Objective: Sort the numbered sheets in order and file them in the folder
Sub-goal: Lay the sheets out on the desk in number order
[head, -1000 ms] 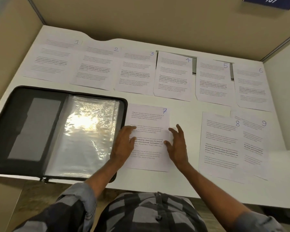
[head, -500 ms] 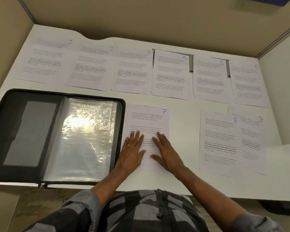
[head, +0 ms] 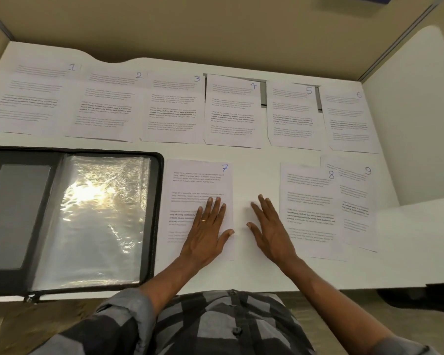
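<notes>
The left hand (head: pixel 208 234) lies flat, fingers straight, on the near right part of sheet 7 (head: pixel 190 180). The right hand (head: pixel 272 231) rests flat and spread on the bare table (head: pixel 254 175) between sheet 7 and sheet 8 (head: pixel 308 196). Sheet 7's long axis runs near to far, with its number at the far right corner. Just left of it the folder (head: pixel 21 213) lies open, a shiny plastic sleeve (head: pixel 98 213) facing up. Sheet 8 overlaps the left edge of sheet 9 (head: pixel 356 198). In the far row, from left to right, lie sheet 1 (head: pixel 34 98), sheet 2 (head: pixel 105 106), sheet 3 (head: pixel 172 108), sheet 4 (head: pixel 232 111), sheet 5 (head: pixel 290 114) and sheet 6 (head: pixel 349 119), all lengthwise near to far.
</notes>
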### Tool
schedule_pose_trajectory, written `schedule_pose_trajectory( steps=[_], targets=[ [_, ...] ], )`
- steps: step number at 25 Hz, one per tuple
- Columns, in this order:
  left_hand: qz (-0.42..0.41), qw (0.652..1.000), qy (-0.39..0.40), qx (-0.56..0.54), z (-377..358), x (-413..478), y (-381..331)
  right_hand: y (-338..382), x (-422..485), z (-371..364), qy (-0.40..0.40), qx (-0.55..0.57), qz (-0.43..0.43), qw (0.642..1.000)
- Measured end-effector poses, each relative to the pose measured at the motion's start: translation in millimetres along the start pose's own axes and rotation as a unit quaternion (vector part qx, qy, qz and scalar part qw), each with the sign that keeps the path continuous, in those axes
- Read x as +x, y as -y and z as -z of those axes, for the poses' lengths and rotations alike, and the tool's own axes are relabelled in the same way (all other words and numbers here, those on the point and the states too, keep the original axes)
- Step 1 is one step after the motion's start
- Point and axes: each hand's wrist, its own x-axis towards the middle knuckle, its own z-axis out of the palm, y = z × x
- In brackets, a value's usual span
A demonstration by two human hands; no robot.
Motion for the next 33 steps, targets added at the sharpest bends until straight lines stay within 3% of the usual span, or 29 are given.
schedule_pose_trajectory(
  steps=[4,11,16,22,28,33],
  targets=[
    [-0.053,0.998,0.028,0.021,-9.7,36.1,-72.6,-84.4,-25.0,37.7,-0.026,-0.038,-0.067,0.997],
    [-0.092,0.994,0.05,0.029,-42.7,99.8,-183.7,-203.5,-55.1,91.1,0.007,-0.033,-0.142,0.989],
    [-0.076,0.993,0.081,0.044,-78.4,124.2,-226.6,-249.6,-57.9,90.8,0.038,-0.022,-0.133,0.99],
    [-0.032,0.994,0.095,0.052,-98.7,123.6,-230.8,-285.8,-68.6,92.7,0.08,0.022,-0.116,0.99],
    [0.01,0.997,0.059,0.047,-89.2,105.8,-192.4,-326.8,-76.0,106.7,0.096,0.014,-0.068,0.993],
    [0.024,0.995,0.073,0.057,-73.4,93.9,-168.5,-340.0,-74.9,117.5,0.112,0.013,-0.031,0.993]
  ],
)
